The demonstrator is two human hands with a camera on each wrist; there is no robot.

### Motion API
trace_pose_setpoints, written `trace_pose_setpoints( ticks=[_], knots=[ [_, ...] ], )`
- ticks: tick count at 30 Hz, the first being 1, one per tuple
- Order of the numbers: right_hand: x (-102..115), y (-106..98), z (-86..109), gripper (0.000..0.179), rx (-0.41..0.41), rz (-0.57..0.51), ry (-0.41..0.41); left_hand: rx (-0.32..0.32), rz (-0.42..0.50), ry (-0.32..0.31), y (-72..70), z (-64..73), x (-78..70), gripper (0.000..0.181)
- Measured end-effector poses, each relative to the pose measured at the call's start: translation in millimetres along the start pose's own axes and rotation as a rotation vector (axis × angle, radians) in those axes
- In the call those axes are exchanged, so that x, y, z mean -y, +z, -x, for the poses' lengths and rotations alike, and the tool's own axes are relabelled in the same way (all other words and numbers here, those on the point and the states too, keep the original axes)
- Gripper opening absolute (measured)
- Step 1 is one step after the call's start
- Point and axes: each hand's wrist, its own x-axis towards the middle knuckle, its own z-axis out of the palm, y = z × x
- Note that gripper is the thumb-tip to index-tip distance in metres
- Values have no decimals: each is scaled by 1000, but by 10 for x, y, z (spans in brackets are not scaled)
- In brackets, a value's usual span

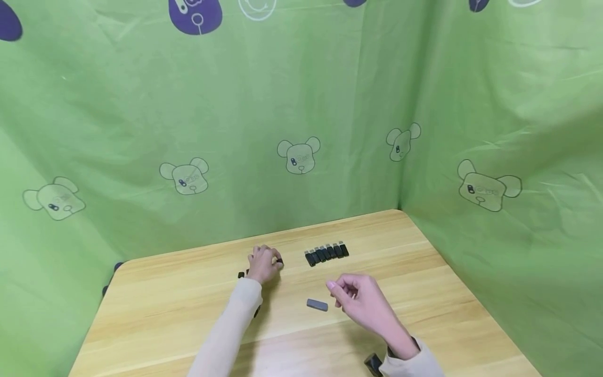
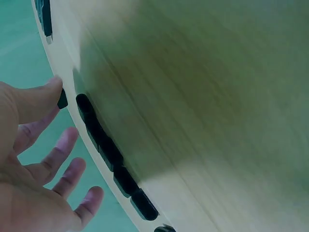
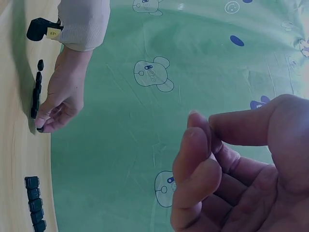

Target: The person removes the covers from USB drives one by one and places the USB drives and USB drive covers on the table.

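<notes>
My left hand (image 1: 264, 264) is at the far middle of the table, pinching a small black cap (image 2: 63, 99) between thumb and index finger; the other fingers spread loosely. Beside it runs a line of similar black caps (image 2: 126, 181), mostly hidden behind the hand in the head view. My right hand (image 1: 365, 303) hovers over the table, fingers loosely curled and thumb tip against the index finger, with nothing visible between them. Near its fingertips lies a grey stick-shaped piece (image 1: 317, 305). Farther back, several black USB sticks (image 1: 327, 253) form a slanting row, metal plugs pointing away.
The wooden table (image 1: 169, 309) meets green curtains (image 1: 245, 120) printed with bear heads at the back and right. A black wrist device (image 1: 373, 364) shows by the right sleeve, another (image 3: 41, 29) by the left. A small black piece (image 1: 257, 311) shows beside the left forearm.
</notes>
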Motion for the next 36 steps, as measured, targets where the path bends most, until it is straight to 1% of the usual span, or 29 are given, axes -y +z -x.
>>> trace_pose_setpoints(
  ticks=[5,12,15,17,22,24,26,30,36],
  knots=[
    [2,-2,45,22,-15,-7,11,12,-33,1,21,7,38,9],
    [38,-6,90,21,-19,-4,35,24,-33,-18,16,44,105,9],
    [51,-12,99,22,-23,-6,47,27,-35,-13,4,58,121,10],
    [50,-14,105,23,-26,-6,56,27,-45,-5,1,65,133,14],
    [21,-12,113,23,-22,-3,62,9,-79,13,-33,73,153,29],
    [7,-7,113,23,-20,-2,59,8,-91,12,-57,78,161,30],
    [-5,-2,111,23,-16,-3,56,10,-104,6,-73,83,176,29],
    [-22,1,105,22,-8,-6,57,22,-101,-6,-102,99,187,25],
    [-44,-1,98,22,2,-15,57,15,-81,3,-116,110,209,19]
  ],
)
